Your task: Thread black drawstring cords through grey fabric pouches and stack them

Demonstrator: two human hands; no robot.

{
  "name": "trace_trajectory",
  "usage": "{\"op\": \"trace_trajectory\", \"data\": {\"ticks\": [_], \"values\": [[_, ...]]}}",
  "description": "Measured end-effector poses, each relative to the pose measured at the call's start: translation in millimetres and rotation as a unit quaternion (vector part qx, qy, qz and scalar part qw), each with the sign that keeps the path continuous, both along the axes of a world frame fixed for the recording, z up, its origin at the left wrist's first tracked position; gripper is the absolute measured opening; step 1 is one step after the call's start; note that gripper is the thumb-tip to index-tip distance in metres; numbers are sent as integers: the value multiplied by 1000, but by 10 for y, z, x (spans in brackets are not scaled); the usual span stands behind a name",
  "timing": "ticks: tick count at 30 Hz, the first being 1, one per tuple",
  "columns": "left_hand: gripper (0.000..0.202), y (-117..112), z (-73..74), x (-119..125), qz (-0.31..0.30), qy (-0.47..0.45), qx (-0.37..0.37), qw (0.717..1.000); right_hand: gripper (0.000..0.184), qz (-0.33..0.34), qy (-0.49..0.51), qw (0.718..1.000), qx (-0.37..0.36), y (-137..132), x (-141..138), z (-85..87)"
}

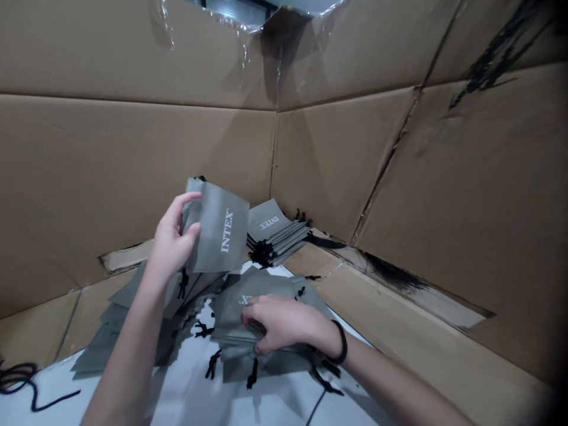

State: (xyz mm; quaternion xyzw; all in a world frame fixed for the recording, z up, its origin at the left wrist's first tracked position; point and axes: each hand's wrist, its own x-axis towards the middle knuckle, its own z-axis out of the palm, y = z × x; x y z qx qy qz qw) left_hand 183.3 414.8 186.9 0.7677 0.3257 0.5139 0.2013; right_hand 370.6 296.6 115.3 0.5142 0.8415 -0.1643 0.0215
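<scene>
My left hand (172,241) is closed on the left edge of some grey drawstring bags (213,228), holding them raised with the white INTEX print facing me. At the upper corner, the edges of more than one layer show. Lower and to the right, my right hand (288,322) rests on a stack of the same grey bags (242,284), fingers bent and thumb at the near edge, gripping the upper layers. Black knotted cords (252,374) stick out around this stack. How many bags each hand has is hidden.
A neat stack of grey bags (284,239) lies in the far corner against the cardboard walls (199,142). Another fanned pile (106,337) is behind my left forearm. A loose black cord (48,405) lies at the left on the white surface (186,396).
</scene>
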Motion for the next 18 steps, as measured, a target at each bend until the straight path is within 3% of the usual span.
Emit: {"op": "trace_trajectory", "data": {"ticks": [2, 6, 9, 12, 15, 18], "values": [[34, -17, 34, -66, 40, 44, 32, 998, 33, 18, 6, 1000, -6, 12, -15, -28], [35, -64, 43, -112, 104, 120, 48, 986, 33, 26, 79, 996, -38, 54, 58, 22], [39, -135, 21, -62, 161, 165, 56, 971, 43, -69, 172, 982, 47, 106, 169, 99], [37, -276, -11, 71, 206, 184, 66, 959, 27, -212, 286, 918, 172, 124, 234, 190], [46, -471, -49, 258, 127, 197, 49, 971, 22, -237, 396, 853, 243, 58, 196, 286], [50, -618, -69, 389, -34, 217, -3, 976, 28, -143, 461, 845, 230, -53, 109, 359]]}}
